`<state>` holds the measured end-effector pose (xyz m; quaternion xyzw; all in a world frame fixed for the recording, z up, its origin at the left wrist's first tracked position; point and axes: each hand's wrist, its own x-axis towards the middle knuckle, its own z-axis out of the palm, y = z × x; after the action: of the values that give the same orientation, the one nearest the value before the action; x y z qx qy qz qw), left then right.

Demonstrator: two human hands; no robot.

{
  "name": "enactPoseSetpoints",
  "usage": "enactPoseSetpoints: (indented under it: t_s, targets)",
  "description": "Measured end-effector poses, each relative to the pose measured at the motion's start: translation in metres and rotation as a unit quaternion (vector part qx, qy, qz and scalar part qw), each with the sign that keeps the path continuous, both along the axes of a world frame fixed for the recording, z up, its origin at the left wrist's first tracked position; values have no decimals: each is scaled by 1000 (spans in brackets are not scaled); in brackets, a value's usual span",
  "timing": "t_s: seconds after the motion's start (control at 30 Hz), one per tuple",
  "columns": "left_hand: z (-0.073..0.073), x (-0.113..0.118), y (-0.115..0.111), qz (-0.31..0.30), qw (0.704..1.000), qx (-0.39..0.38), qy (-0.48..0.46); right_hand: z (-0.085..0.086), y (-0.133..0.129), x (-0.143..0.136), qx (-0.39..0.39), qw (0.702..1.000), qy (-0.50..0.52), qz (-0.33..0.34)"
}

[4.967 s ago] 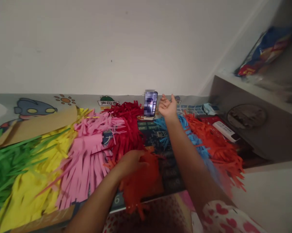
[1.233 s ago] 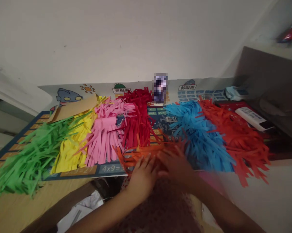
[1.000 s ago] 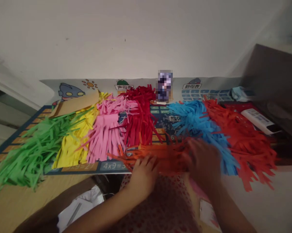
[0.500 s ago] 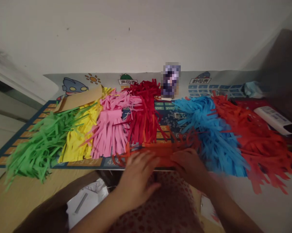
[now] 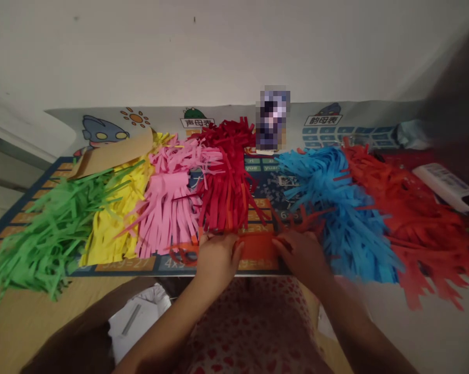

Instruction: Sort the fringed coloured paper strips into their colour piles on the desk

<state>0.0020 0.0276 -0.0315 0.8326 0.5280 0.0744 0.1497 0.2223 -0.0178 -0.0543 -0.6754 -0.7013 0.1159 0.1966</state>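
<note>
An orange fringed paper tassel (image 5: 258, 250) lies across the front of the mat, its strips spreading out to both sides. My left hand (image 5: 217, 258) is closed on its left part, thumb toward the middle. On the other side my right hand (image 5: 303, 259) pinches the right end of the plain orange middle. Just beyond my left hand are dark red paper tassels (image 5: 224, 200) and pink ones (image 5: 166, 208). Blue paper tassels (image 5: 349, 218) lie close to the right of my right hand. The fingertips of both hands are partly hidden.
Yellow (image 5: 115, 223) and green tassels (image 5: 43, 234) lie at the left under a brown card (image 5: 109, 155). Red-orange tassels (image 5: 421, 223) and a white box (image 5: 446, 184) are at the right. A phone-like object (image 5: 272, 122), pixelated, stands against the wall. A bin with white paper (image 5: 138, 319) stands below.
My left hand has gone from spread fingers over the orange tassel to gripping it. More of the tassel's flat middle shows between my hands. The view has shifted slightly.
</note>
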Motion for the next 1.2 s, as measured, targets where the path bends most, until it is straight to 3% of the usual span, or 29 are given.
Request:
enactPoseSetpoints:
  t_s: [0.27, 0.7, 0.8, 0.87, 0.93, 1.0, 1.07, 1.13, 1.2]
  targets:
    - [-4, 5, 5, 18, 999, 7, 30, -9, 8, 3, -4, 1000, -11, -15]
    - [-8, 5, 10, 33, 999, -21, 15, -9, 10, 0, -17, 999, -17, -37]
    - [-8, 5, 8, 33, 999, 11, 2, -8, 12, 5, -9, 997, -34, -64]
    - [-9, 4, 8, 5, 997, 81, -16, -3, 12, 11, 33, 992, -72, -97]
    - [-10, 4, 10, -88, 987, 129, -27, 6, 9, 14, 108, 981, -111, -113]
    - [-9, 4, 14, -217, 969, 114, -17, 15, 4, 13, 147, 982, -111, -36]
    - [-6, 4, 18, -304, 950, 71, 18, 20, -2, 8, 121, 983, -82, 115]
    - [-1, 4, 20, -319, 945, 54, 46, 20, -5, 3, 80, 969, -61, 225]
    - [5, 4, 17, -305, 950, 49, 52, 15, -3, 2, 76, 963, -60, 252]
